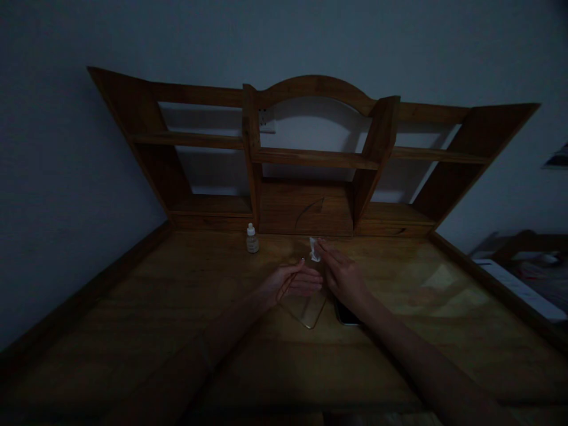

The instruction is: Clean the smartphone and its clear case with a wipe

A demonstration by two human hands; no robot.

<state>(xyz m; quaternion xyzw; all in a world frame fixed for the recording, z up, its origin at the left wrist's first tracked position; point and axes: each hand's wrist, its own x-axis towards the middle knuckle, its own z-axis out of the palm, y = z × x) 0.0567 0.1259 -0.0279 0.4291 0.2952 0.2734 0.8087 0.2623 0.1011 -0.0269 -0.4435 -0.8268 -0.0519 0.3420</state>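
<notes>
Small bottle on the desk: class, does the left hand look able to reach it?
Probably yes: bare desk lies between the bottle and the left hand, though that hand holds a clear sheet.

Two bare arms show in very dim light, the left hand (293,283) and the right hand (344,277) both slim with long, narrow fingers. The right forearm (412,355) is uncovered from the wrist down to the picture's edge. The left forearm (231,325) is bare near the wrist; lower down it sinks into shadow, too dark to tell skin from sleeve.
</notes>
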